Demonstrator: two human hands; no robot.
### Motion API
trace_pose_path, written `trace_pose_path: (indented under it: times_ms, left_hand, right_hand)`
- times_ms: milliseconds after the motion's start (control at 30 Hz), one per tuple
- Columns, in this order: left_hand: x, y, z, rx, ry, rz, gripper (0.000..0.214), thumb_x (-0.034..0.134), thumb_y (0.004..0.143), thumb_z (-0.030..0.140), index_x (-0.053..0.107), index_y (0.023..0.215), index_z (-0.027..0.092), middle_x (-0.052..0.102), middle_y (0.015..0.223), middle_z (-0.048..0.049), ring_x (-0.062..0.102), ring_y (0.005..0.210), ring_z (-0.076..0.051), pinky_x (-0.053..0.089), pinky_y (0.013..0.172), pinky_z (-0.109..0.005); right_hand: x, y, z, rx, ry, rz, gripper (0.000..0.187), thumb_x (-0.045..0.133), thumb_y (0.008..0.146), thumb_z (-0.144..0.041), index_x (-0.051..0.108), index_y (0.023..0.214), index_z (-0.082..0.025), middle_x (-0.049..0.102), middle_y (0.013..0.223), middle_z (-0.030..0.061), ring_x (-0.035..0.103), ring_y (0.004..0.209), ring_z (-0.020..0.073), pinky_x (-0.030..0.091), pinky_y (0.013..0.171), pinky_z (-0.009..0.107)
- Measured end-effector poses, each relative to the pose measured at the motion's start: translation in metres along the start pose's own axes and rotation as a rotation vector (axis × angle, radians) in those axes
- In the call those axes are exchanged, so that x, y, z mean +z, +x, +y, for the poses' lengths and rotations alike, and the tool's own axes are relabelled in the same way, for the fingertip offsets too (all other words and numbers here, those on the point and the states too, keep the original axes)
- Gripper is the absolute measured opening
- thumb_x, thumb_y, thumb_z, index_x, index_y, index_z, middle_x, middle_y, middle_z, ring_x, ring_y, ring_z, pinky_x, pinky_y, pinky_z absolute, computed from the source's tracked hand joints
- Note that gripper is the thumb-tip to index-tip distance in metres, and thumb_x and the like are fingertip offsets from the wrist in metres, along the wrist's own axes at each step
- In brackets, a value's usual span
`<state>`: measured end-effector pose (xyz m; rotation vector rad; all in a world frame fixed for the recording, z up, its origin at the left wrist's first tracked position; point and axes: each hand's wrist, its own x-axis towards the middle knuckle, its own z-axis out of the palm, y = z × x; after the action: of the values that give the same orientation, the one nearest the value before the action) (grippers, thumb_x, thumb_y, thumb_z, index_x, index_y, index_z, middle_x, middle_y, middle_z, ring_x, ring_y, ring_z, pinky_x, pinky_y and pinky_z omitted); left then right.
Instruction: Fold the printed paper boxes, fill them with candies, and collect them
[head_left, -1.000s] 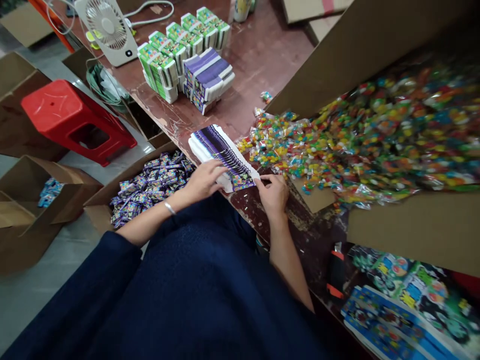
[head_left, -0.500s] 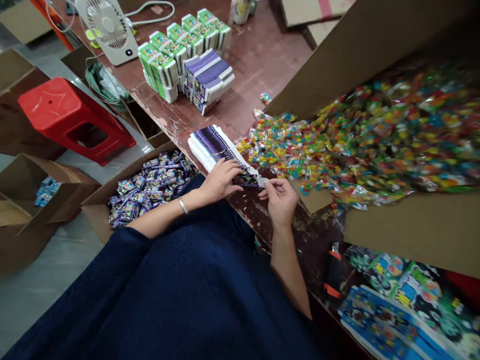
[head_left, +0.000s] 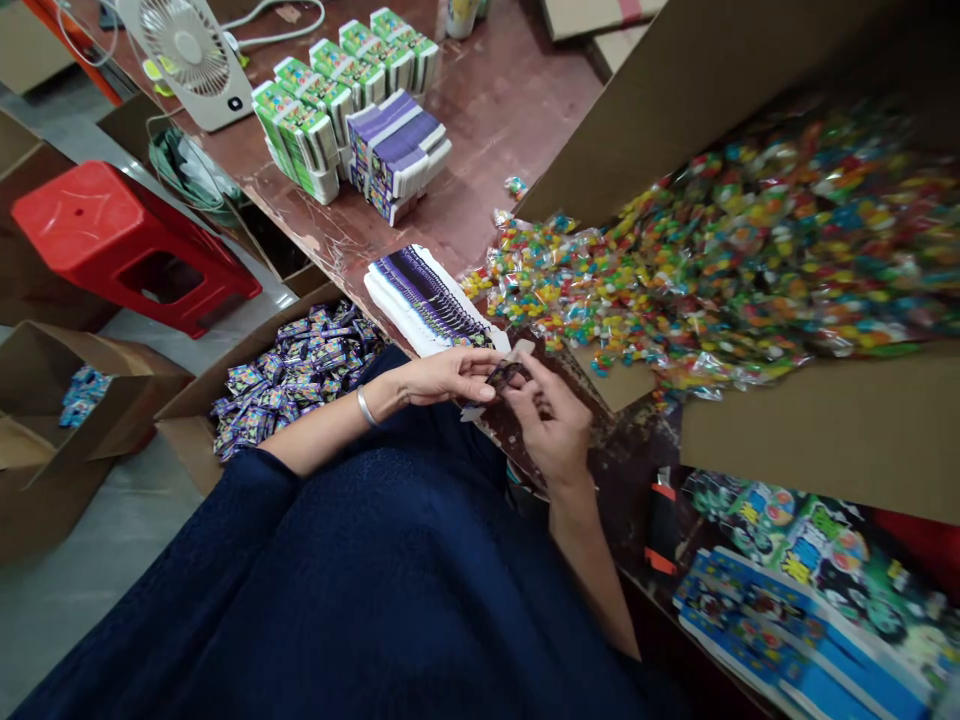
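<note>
Both my hands hold one flat purple box blank point(head_left: 504, 374) just off the table's near edge. My left hand point(head_left: 450, 377) pinches its left side, and my right hand point(head_left: 549, 420) grips its right side with bent fingers. Just beyond them a fanned stack of flat purple box blanks point(head_left: 427, 297) lies on the brown table point(head_left: 480, 110). To the right, a heap of clear candy packets point(head_left: 675, 260) spills from a tipped cardboard box point(head_left: 817, 440).
An open carton of folded purple boxes point(head_left: 292, 370) stands by my left knee. Bundles of green and purple blanks point(head_left: 352, 120) and a small white fan point(head_left: 187, 55) sit at the table's far side. A red stool point(head_left: 127, 240) and further cartons point(head_left: 52, 420) stand on the floor. Blue printed sheets point(head_left: 795, 620) lie at lower right.
My hands have taken one blank off the fanned stack and drawn it towards me; both now hold it above the table's edge.
</note>
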<state>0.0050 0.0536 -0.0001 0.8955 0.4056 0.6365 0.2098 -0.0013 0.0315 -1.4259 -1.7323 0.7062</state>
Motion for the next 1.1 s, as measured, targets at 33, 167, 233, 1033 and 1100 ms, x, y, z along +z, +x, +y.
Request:
trace_pose_path:
  times_ms: [33, 167, 233, 1033, 1100]
  left_hand:
    - [0.000, 0.000, -0.001, -0.005, -0.002, -0.001, 0.049, 0.092, 0.073, 0.033, 0.073, 0.116, 0.019, 0.076, 0.112, -0.0130, 0.074, 0.105, -0.023, 0.061, 0.091, -0.038]
    - [0.004, 0.001, -0.003, -0.099, -0.008, -0.044, 0.055, 0.096, 0.066, 0.028, 0.075, 0.116, 0.018, 0.077, 0.110, -0.0093, 0.073, 0.094, -0.019, 0.060, 0.087, -0.035]
    - [0.006, 0.000, -0.004, -0.125, 0.026, -0.028, 0.050, 0.096, 0.066, 0.027, 0.076, 0.111, 0.016, 0.076, 0.100, -0.0066, 0.071, 0.086, -0.015, 0.059, 0.081, -0.031]
    - [0.012, 0.000, -0.029, 0.243, 0.612, 0.368, 0.044, 0.071, 0.092, 0.033, 0.061, 0.133, 0.020, 0.062, 0.098, -0.0030, 0.051, 0.071, -0.011, 0.048, 0.065, -0.025]
    - [0.012, 0.000, -0.027, 0.204, 0.566, 0.336, 0.037, 0.073, 0.090, 0.032, 0.061, 0.123, 0.019, 0.062, 0.099, -0.0033, 0.053, 0.073, -0.011, 0.048, 0.065, -0.025]
  right_hand:
    - [0.000, -0.001, -0.001, 0.020, 0.033, -0.059, 0.041, 0.071, 0.093, -0.042, 0.069, 0.131, -0.027, 0.062, 0.070, -0.0049, 0.059, 0.061, 0.0145, 0.054, 0.066, 0.030]
    - [-0.003, 0.002, 0.000, 0.130, 0.174, -0.138, 0.027, 0.077, 0.087, -0.045, 0.066, 0.101, -0.024, 0.061, 0.062, -0.0074, 0.056, 0.052, 0.0126, 0.046, 0.054, 0.025]
    - [-0.006, 0.004, 0.002, 0.160, 0.216, -0.157, 0.031, 0.081, 0.082, -0.046, 0.060, 0.084, -0.024, 0.060, 0.061, -0.0067, 0.055, 0.050, 0.0115, 0.042, 0.050, 0.024]
    - [0.053, -0.006, 0.048, 0.076, 0.182, 0.397, 0.035, 0.070, 0.092, -0.047, 0.075, 0.118, -0.024, 0.073, 0.094, 0.0041, 0.071, 0.084, 0.0205, 0.059, 0.083, 0.037]
    - [0.051, -0.005, 0.049, 0.043, 0.143, 0.390, 0.026, 0.068, 0.094, -0.047, 0.076, 0.105, -0.024, 0.071, 0.091, 0.0040, 0.070, 0.085, 0.0211, 0.059, 0.083, 0.038]
